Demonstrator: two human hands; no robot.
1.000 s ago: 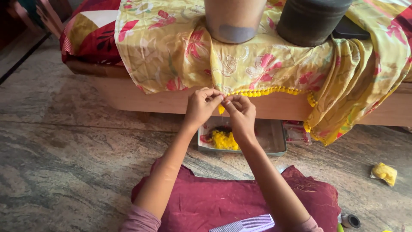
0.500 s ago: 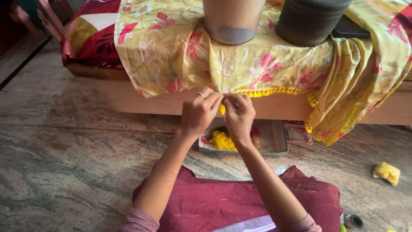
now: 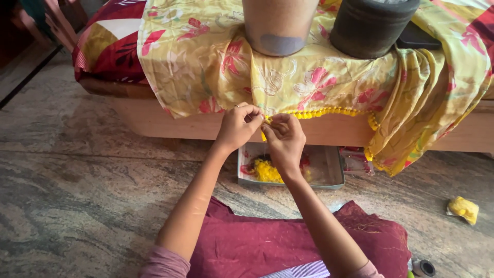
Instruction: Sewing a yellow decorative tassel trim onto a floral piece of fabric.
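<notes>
Both hands are up at the edge of the yellow flowered cloth (image 3: 309,77) that hangs over a low wooden bench (image 3: 170,123). The left hand (image 3: 237,126) and right hand (image 3: 284,140) are close together, fingertips almost touching, pinched on the yellow pom-pom trim (image 3: 329,111) where it starts along the hem. The left thumb and fingers are closed on the cloth edge; the right fingers curl in on a small yellow bit, though what exactly sits between them is too small to tell.

The trim runs from the hands rightward along the hem, then drops down the hanging folds.

Under the hands, on the stone floor (image 3: 77,180), lies a shallow tray (image 3: 334,180) with a clump of yellow thread (image 3: 267,170) in it. A maroon cloth (image 3: 288,242) covers the person's lap. On the bench stand a tan pot (image 3: 280,25) and a dark pot (image 3: 373,25). A yellow scrap (image 3: 463,209) lies on the floor well to the right.
</notes>
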